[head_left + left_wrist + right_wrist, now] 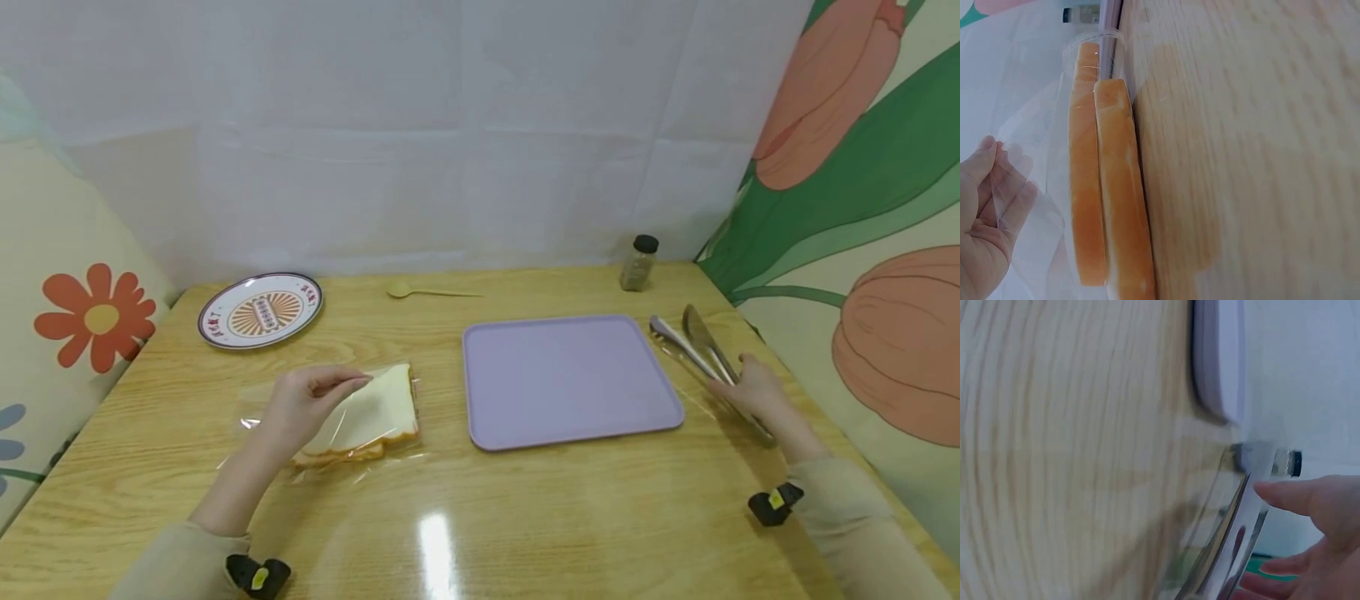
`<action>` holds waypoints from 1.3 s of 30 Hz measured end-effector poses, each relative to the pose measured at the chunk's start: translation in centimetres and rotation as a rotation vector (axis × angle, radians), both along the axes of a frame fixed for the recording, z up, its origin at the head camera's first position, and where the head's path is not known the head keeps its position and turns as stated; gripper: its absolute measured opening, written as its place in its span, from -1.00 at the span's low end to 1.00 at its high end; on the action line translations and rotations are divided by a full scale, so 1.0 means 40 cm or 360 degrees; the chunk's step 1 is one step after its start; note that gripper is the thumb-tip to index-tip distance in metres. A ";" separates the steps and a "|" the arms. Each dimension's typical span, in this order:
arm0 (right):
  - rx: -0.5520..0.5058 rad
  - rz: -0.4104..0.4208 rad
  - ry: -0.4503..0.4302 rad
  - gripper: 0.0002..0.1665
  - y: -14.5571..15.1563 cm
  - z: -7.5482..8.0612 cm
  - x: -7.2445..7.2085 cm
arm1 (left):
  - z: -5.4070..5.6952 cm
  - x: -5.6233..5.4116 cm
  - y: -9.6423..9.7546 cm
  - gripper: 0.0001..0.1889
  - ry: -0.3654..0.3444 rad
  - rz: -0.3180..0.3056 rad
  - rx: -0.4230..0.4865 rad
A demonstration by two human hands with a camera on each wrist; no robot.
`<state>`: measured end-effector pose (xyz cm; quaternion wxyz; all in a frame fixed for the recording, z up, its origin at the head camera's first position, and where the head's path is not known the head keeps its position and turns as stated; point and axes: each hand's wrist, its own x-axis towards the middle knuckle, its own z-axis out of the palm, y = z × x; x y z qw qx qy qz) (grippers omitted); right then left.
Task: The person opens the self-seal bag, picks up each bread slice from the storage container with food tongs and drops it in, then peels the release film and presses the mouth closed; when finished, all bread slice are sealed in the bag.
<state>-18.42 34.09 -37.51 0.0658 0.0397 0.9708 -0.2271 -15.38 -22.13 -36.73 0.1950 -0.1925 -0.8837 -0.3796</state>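
In the head view my left hand (300, 408) pinches the clear plastic bag (1041, 206) between thumb and fingers, over the left part of the bread. White bread slices (375, 408) with brown crusts lie flat inside the bag, stacked slightly offset. At the right, my right hand (757, 396) is over the metal tongs (686, 346), which lie on the table, its thumb and fingers spread across them. Its thumb overlaps the metal in the right wrist view, and the fingers look fairly straight. Another long metal utensil (697, 327) with a broad end lies beside the tongs.
A lilac tray (570, 379) lies between the hands. Behind the bread are a round printed plate (225, 333) at the left and a yellowish spoon (401, 289). A black-capped spice jar (637, 265) stands at the back right. Painted walls flank the wooden table (525, 517).
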 end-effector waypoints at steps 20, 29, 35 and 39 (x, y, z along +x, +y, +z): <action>-0.0834 0.0281 0.0868 -0.71 -0.408 0.042 0.059 | -0.013 -0.003 0.009 -0.93 -0.0087 -0.0025 -0.0005; -0.1251 0.0567 0.0217 -0.73 -0.594 0.018 0.105 | -0.020 0.003 0.009 -0.94 -0.0165 -0.0062 0.0010; -0.1520 0.0571 -0.0337 -0.68 -0.696 -0.010 0.123 | -0.019 0.007 0.010 -0.94 -0.0197 -0.0072 -0.0012; -0.1631 0.0467 -0.0621 -0.69 -0.750 -0.020 0.140 | -0.016 0.011 0.012 -0.94 -0.0208 -0.0062 -0.0028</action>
